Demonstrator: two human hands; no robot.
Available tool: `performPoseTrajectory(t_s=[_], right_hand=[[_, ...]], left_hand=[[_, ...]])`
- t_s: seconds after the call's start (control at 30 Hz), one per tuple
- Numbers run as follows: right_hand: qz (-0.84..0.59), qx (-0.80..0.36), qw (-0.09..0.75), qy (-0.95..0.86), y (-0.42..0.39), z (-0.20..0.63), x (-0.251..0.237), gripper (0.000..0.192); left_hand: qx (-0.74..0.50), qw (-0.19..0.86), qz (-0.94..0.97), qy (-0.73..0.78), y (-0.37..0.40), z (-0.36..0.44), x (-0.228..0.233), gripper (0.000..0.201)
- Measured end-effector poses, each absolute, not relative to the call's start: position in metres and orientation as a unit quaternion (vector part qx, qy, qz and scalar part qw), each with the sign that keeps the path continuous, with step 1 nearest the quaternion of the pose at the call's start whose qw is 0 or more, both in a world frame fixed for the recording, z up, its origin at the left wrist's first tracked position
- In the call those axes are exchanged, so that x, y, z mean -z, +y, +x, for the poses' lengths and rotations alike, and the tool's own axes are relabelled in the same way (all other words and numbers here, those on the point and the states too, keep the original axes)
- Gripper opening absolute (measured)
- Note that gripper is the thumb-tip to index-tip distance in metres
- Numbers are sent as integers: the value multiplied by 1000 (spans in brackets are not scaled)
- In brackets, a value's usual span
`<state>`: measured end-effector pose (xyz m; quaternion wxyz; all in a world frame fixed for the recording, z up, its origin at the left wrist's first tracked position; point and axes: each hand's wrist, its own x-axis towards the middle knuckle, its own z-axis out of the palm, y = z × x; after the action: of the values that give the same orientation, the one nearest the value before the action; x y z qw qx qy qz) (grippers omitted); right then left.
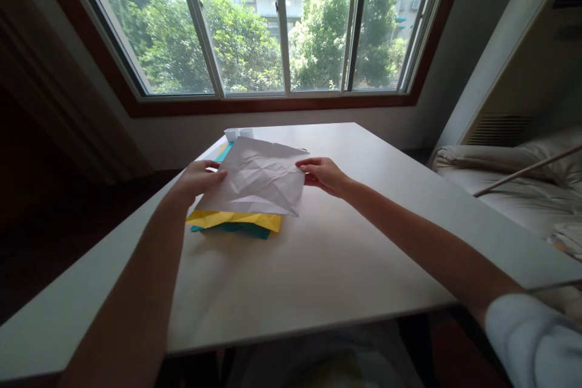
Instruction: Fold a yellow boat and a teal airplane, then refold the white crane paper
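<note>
The table (345,254) is bare on the near side of the fingers, out to its front edge. Both arms reach forward. The left hand (200,179) pinches the left edge of a creased white sheet (257,179), and the right hand (324,174) pinches its right edge. Under the sheet, near the fingertips, lie yellow paper (236,220) and teal paper (243,229).

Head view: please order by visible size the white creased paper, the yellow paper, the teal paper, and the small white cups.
1. white creased paper
2. yellow paper, mostly covered
3. teal paper and small white cups: similar visible size; the cups are farther away, so unsure.
</note>
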<state>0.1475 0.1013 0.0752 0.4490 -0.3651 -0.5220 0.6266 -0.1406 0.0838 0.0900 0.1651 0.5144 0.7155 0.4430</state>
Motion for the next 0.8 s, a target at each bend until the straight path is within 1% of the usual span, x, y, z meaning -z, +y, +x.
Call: performPoseTrajectory(t_s=[0.07,0.17,0.23,0.27,0.37,0.4,0.47,0.5,0.53,0.63,0.67,0.73,0.8], right_hand=[[-368,-627,429,-536,101,133,-78,13],[-375,-588,423,-578,104,116,-76,13],[-406,-515,401,-639,107,109,-71,15],[-425,-459,384,-679,109,107,-69,17],[-472,-272,282,-790,112,105,-62,21],[-480,-240,250,-806,112,105,-60,21],[-494,-214,205,-817,109,104,-57,20],[-500,-210,190,-818,107,103,-56,20],[-505,-199,177,-821,104,102,-56,20],[-510,-157,159,-831,95,98,-60,23],[-508,-136,153,-837,92,97,-62,26],[-502,-92,128,-850,89,96,-65,35],[-501,-68,94,-858,90,98,-68,45]], left_hand=[[-334,75,525,779,84,-149,-89,29],[-220,-1,495,841,79,-153,-93,33],[-178,-16,480,859,74,-151,-96,34],[-161,-16,479,863,73,-150,-96,33],[-106,-1,480,871,72,-146,-92,30],[-91,3,481,872,72,-144,-90,30],[-66,3,493,868,72,-139,-85,36],[-26,-10,509,860,72,-134,-83,40],[5,-45,542,839,71,-129,-82,41],[7,-89,616,783,70,-111,-79,46],[13,-104,669,736,70,-104,-78,45],[20,-71,737,672,70,-91,-76,44],[14,-25,754,656,69,-82,-74,42]])
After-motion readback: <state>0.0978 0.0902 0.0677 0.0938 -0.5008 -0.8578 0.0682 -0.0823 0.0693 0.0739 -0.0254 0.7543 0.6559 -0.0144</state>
